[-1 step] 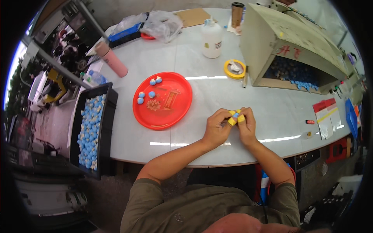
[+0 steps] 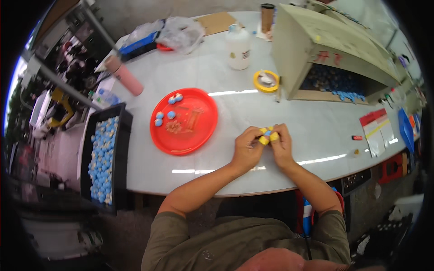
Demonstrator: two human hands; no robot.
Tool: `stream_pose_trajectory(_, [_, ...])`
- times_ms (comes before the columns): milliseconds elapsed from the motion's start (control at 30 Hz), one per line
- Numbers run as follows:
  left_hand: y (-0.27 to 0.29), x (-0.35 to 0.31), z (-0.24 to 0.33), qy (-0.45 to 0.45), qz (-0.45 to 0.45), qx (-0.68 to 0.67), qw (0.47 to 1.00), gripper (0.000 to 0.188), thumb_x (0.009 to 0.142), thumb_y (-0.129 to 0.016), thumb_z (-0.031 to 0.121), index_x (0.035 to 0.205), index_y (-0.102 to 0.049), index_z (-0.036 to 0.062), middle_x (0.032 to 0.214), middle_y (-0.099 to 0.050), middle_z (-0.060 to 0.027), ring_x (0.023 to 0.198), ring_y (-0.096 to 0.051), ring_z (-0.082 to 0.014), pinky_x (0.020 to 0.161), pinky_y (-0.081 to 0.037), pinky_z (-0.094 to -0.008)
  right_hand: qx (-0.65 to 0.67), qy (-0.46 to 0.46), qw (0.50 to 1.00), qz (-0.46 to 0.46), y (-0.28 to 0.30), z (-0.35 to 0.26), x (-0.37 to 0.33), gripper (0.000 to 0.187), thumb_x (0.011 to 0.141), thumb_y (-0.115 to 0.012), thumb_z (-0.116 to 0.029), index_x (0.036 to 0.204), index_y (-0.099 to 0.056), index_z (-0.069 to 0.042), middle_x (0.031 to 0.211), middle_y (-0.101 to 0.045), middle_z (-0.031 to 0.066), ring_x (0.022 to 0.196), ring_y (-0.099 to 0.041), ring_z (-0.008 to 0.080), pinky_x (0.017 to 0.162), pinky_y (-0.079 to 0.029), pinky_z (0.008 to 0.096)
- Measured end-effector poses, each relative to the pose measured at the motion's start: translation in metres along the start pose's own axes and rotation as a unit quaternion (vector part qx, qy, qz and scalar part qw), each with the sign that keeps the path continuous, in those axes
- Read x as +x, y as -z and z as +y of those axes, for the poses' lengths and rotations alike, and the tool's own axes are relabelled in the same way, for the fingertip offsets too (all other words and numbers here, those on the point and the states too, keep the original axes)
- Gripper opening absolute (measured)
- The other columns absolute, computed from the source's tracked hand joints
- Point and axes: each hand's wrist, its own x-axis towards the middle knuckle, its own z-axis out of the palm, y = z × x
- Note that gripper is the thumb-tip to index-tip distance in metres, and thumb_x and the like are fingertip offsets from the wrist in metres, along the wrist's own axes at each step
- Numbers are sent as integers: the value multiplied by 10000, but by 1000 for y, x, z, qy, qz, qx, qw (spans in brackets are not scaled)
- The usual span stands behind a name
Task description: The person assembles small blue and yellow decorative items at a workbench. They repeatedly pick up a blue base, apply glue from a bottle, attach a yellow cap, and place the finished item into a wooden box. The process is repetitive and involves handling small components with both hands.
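Observation:
Over the white table, my left hand [image 2: 247,148] and my right hand [image 2: 282,147] meet, fingertips pinched together. Yellow coverings wrap several of the thumbs and fingertips. Between them sits a small blue piece [image 2: 267,133], gripped from both sides; its exact shape is mostly hidden by the fingers. Left of my hands lies a round red tray [image 2: 201,135], nearest to my left hand. Several small blue-and-cream balls [image 2: 171,115] rest on its left part.
A black bin [image 2: 118,158] full of blue-and-cream balls stands at the table's left edge. At the back right, an open-fronted box [image 2: 289,67] holds many blue pieces. A white bottle [image 2: 238,49], yellow tape roll [image 2: 257,81] and pink flask [image 2: 126,77] stand farther back.
The view has shifted slightly, so the table's things sit a little farther left in the picture. Both hands keep their pinch on the small blue piece.

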Motion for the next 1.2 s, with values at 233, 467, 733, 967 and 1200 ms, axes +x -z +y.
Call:
stream_pose_trajectory(233, [16,5,-22,53,64,104,991,178,939,-681,83,1082,-645,-16,1097,-668,-91,938,-655,-154,785,-535,-270,69,-161,984,39,-13,-4,22,119,1015,-558,-175,1097,-541,-90,760,-559,-6,582,-472,48,510,-395,218])
stream_pose_trajectory(467, [11,17,-16,121,5,-22,992,274,964,-677,151,1125,-619,-63,1094,-680,-130,953,-661,-153,821,-548,-276,61,-131,989,5,17,-7,21,159,1012,-559,-171,1065,-534,-24,786,-595,31,556,-493,75,510,-416,245])
stream_pose_trajectory(733, [26,23,-1,240,-82,-3,967,245,965,-625,61,1142,-605,-107,969,-695,-130,840,-700,-164,751,-574,-246,-59,-156,983,-82,24,-23,23,156,986,-565,-137,1080,-549,-14,862,-633,40,617,-554,78,534,-463,241])
stream_pose_trajectory(967, [28,23,-5,256,-64,-1,965,172,903,-644,-22,1042,-618,-119,936,-689,-135,811,-706,-161,739,-574,-239,-75,-111,985,-109,25,-7,19,103,973,-581,-97,1017,-528,-20,879,-629,34,640,-529,52,536,-433,236])
stream_pose_trajectory(1200, [29,20,-10,240,-49,40,969,167,876,-629,-33,1014,-631,-127,922,-693,-131,788,-693,-138,738,-558,-226,-82,-77,988,-107,21,0,19,86,980,-560,-65,1018,-514,-2,923,-628,52,747,-553,64,637,-458,248])
